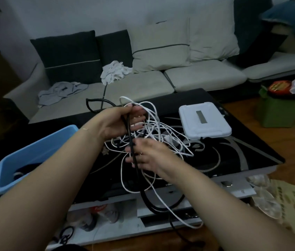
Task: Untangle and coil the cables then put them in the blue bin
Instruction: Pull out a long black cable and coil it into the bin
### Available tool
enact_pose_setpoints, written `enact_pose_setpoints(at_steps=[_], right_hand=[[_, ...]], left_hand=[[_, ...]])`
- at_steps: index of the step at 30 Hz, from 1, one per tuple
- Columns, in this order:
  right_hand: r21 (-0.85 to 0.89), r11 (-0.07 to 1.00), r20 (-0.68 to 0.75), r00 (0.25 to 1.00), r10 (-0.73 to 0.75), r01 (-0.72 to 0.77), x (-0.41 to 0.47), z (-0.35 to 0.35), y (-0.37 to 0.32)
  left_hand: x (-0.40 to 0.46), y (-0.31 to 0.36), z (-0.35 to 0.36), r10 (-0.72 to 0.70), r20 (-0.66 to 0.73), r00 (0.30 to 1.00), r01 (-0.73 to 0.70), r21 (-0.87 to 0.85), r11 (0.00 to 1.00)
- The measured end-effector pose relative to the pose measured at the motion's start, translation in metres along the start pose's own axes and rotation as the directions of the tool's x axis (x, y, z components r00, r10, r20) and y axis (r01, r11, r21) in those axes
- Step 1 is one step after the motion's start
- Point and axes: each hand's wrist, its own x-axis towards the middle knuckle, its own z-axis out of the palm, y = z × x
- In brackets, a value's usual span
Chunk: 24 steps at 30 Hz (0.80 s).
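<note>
Both forearms are bare to the hands, no sleeves, with dark-painted fingernails

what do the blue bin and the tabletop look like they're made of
Blue bin: likely plastic, with smooth matte walls, one even colour and a rounded moulded rim. Tabletop: probably glossy black glass or lacquer, since it shows sheen and a pale swirl pattern.

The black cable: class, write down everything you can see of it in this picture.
The black cable is thick, round and dark, rubbery in look. It runs up through the left hand, which grips it, then down past the right hand, whose fingers touch it. It crosses the tangled white cable, hangs over the table edge and loops near the floor. Its far end bends toward the sofa. It is not coiled.
</note>
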Motion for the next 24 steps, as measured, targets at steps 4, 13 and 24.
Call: enact_pose_setpoints(at_steps=[4, 13, 24], right_hand=[[0.243, 0.966, -0.087, 0.994, -0.073, 0.092, 0.010, -0.009, -0.015], [-0.325, 0.898, -0.422, 0.805, -0.417, 0.296, 0.020, -0.054, -0.026], [-0.590, 0.789, -0.329, 0.842, -0.427, 0.170, 0.034, -0.060, -0.005]], left_hand=[[-0.007, -0.018, 0.002, -0.058, 0.161, 0.985, 0.030, 0.173, 0.985], [-0.014, -0.035, -0.047, -0.269, -0.360, 0.893, 0.410, 0.898, 0.160], [-0.058, 0.018, -0.023, -0.176, 0.498, 0.849, -0.030, 0.379, 0.925]])
